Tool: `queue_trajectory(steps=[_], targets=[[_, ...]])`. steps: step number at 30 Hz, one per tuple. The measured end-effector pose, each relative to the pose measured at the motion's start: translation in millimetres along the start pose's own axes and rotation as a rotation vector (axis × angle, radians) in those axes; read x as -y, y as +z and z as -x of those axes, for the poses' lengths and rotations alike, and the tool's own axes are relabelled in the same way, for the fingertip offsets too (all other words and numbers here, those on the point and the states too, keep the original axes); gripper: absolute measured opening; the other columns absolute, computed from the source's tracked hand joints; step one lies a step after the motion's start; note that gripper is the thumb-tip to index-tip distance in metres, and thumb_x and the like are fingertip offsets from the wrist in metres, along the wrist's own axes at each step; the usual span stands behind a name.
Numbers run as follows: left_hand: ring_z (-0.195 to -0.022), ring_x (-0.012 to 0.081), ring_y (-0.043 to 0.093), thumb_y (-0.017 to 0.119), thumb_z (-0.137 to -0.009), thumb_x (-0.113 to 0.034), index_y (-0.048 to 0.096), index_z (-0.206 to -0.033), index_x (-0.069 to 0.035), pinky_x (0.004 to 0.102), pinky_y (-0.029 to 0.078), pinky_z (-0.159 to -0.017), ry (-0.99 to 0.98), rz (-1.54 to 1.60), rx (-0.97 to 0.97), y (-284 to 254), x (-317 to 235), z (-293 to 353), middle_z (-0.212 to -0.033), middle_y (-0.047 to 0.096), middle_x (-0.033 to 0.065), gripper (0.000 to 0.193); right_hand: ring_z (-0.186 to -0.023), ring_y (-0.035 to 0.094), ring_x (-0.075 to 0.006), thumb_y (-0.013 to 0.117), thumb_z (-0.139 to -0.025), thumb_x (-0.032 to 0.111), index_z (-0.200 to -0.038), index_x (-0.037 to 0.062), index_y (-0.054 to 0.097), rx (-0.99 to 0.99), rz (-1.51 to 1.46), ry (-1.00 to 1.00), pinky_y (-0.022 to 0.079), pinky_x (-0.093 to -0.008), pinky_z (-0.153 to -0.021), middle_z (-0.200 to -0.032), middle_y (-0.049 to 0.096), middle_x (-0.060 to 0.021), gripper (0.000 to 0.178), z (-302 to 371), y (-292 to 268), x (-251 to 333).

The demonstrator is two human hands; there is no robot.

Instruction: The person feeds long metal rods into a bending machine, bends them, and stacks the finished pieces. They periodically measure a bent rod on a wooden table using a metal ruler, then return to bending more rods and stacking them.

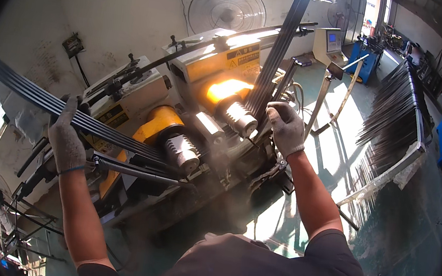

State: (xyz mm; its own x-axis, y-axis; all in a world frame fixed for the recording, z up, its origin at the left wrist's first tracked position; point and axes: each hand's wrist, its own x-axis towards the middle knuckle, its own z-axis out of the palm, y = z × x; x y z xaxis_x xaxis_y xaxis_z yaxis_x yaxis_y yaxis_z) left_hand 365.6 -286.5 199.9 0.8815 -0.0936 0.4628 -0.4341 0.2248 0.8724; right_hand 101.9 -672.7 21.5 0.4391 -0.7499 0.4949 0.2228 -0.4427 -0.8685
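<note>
Left hand (pixel 69 138): closed around the left bundle of dark bars (pixel 28 88), which slopes down to a toothed cylinder (pixel 181 152). Right hand (pixel 286 129): fingers curled beside the right bundle of dark bars (pixel 282 41); contact cannot be confirmed. Bars appear metallic: presumably stiff, heavy together and smooth enough to slide. Grip all bars together, clear of the cylinder.

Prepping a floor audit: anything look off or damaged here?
Mainly housekeeping: brown smudges mar the off-white wall at left, like grime or wear. Thin dark metal rods piled at right have uneven ends, so they look untidy. Nothing odd shows in the long black metal bars the grey-gloved left hand grips.
</note>
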Motion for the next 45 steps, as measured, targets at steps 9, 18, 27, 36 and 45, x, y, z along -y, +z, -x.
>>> queue_trajectory(steps=[9, 18, 27, 36, 45], targets=[[-0.081, 0.0132, 0.065, 0.076, -0.097, -0.021, 0.070, -0.100, -0.004, 0.0280, 0.051, -0.076, 0.182, -0.220, 0.328, 102, -26, -9, -0.093, 0.069, 0.0032, 0.019, -0.134, 0.060, -0.0370, 0.081, -0.088, 0.032, -0.149, -0.0012, 0.050, -0.470, 0.475, -0.504, 0.047, -0.0429, -0.115, -0.142, 0.063, -0.0236, 0.076, -157, 50, 105], [-0.072, 0.0153, 0.064, 0.076, -0.089, -0.014, 0.064, -0.099, 0.003, 0.0333, 0.054, -0.067, 0.202, -0.297, 0.305, 139, -38, -4, -0.082, 0.065, 0.0057, 0.023, -0.063, 0.069, -0.0208, 0.069, -0.089, 0.032, -0.098, 0.0018, 0.072, 0.108, -0.143, -0.080, 0.056, -0.0386, -0.061, -0.078, 0.071, -0.0063, 0.032, -216, 114, 136], [-0.070, 0.0247, 0.068, 0.071, -0.091, -0.015, 0.062, -0.097, 0.000, 0.0391, 0.054, -0.067, 0.276, -0.452, 0.181, 148, -29, -10, -0.079, 0.067, 0.0134, 0.019, -0.072, 0.070, -0.0241, 0.064, -0.095, 0.033, -0.091, 0.0027, 0.071, 0.078, -0.004, -0.131, 0.055, -0.0403, -0.071, -0.074, 0.070, -0.0112, 0.031, -208, 111, 140], [-0.068, 0.0286, 0.069, 0.068, -0.093, -0.015, 0.061, -0.099, -0.002, 0.0410, 0.053, -0.065, 0.275, -0.523, 0.136, 148, -23, -16, -0.077, 0.066, 0.0143, 0.016, -0.074, 0.072, -0.0279, 0.063, -0.095, 0.034, -0.091, 0.0017, 0.072, 0.095, 0.031, -0.177, 0.055, -0.0419, -0.073, -0.075, 0.071, -0.0143, 0.033, -212, 113, 136], [-0.063, 0.0236, 0.064, 0.065, -0.094, -0.013, 0.058, -0.096, -0.002, 0.0385, 0.050, -0.060, 0.294, -0.586, 0.123, 153, -33, -7, -0.072, 0.062, 0.0121, 0.014, -0.102, 0.070, -0.0462, 0.061, -0.095, 0.041, -0.099, 0.0014, 0.075, 0.057, 0.141, -0.237, 0.054, -0.0512, -0.091, -0.097, 0.074, -0.0265, 0.042, -225, 113, 123]])
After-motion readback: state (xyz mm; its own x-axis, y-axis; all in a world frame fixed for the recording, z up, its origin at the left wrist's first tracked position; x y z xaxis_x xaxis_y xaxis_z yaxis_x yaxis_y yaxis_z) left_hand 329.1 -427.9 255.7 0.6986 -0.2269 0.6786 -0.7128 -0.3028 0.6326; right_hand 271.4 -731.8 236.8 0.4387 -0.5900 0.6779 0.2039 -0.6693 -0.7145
